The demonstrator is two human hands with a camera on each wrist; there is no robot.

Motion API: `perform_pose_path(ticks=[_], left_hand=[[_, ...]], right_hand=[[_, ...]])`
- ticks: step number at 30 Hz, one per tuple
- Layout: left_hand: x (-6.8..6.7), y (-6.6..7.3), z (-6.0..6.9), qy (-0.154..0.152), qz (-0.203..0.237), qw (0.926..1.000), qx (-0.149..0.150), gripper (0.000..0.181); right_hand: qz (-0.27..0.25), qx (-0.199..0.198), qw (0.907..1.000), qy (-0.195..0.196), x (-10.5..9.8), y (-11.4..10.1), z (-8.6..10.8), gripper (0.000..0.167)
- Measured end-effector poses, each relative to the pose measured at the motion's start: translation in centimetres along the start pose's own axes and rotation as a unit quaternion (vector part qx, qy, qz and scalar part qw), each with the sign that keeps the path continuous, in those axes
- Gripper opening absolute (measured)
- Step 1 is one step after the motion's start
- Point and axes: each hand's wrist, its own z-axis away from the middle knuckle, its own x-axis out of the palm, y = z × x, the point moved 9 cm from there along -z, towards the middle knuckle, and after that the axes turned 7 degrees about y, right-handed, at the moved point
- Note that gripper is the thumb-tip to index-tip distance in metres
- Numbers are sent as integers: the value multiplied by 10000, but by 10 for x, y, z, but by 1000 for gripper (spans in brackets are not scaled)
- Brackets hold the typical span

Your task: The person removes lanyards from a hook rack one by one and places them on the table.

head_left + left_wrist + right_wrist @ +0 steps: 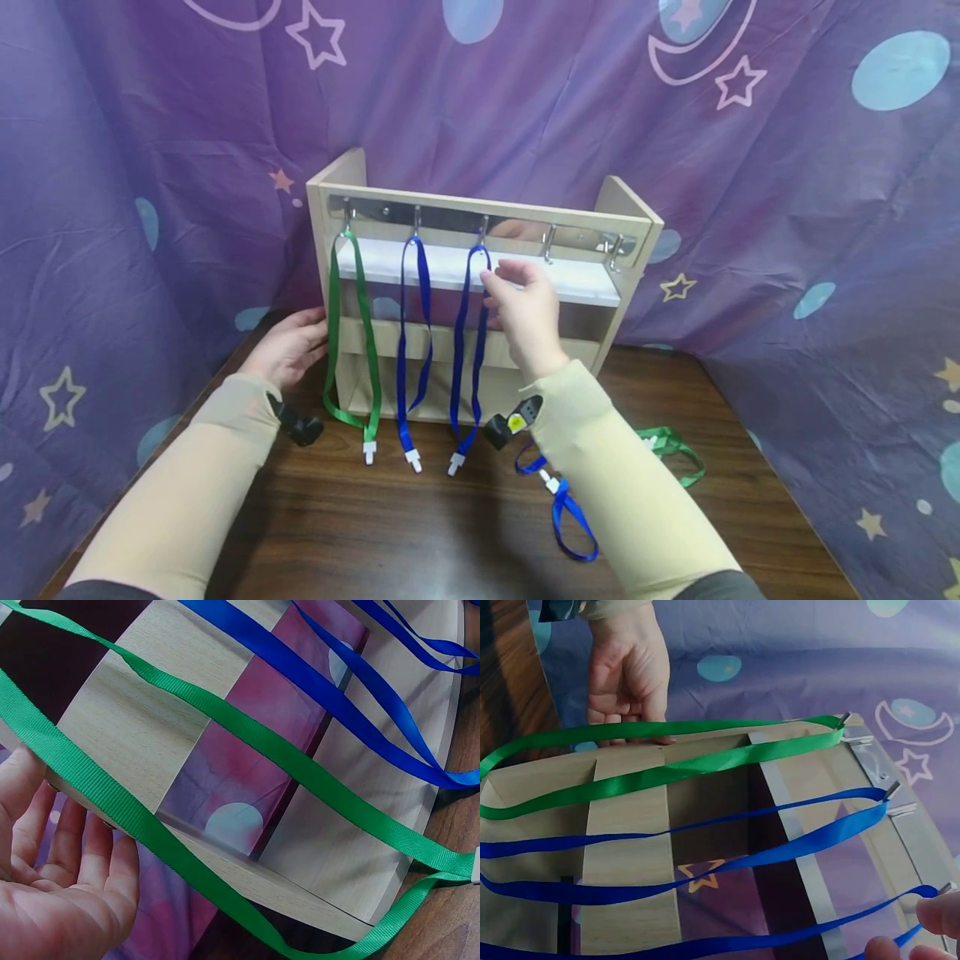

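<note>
A wooden rack (442, 342) with a row of metal hooks stands on the table. A green lanyard (367, 325) hangs from its leftmost hook, and two blue lanyards, a middle one (424, 275) and a right one (458, 350), hang from the following hooks, white clips down. My right hand (528, 312) is at the upper part of the right blue lanyard, just below its hook; in the right wrist view the thumb (939, 911) and a fingertip stand apart beside the strap. With fingers extended, my left hand (288, 346) touches the rack's left side panel, beside the green lanyard.
Two hooks, an inner one (550, 242) and an outer one (617, 254), carry nothing at the rack's right. On the brown table (360, 533) lie a blue lanyard (561, 497) and a green lanyard (686, 450), partly behind my right forearm. A purple patterned cloth (480, 125) encloses the back and sides.
</note>
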Motion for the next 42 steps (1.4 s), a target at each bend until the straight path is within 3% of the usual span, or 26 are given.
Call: perform_pose_path(ticks=[8,14,25,29,35,42], left_hand=[[0,0,0,22,50,10000,-11,61],[-1,-1,-1,45,58,10000,-7,59],[-1,-2,-1,57,105,9999,-41,60],[-1,-2,-1,51,106,9999,-19,59],[0,-3,-2,26,142,9999,-1,59],[-2,-3,-2,31,111,9999,-17,60]], right_hand=[[312,-159,9993,165,5,-4,-8,24],[446,-250,9982,309,3,-10,-8,21],[727,-294,9969,62,12,-11,-11,25],[922,-263,9953,153,11,-11,-12,22],[1002,-530,9929,356,4,-27,-13,23],[783,-748,9937,284,-1,-45,-10,20]])
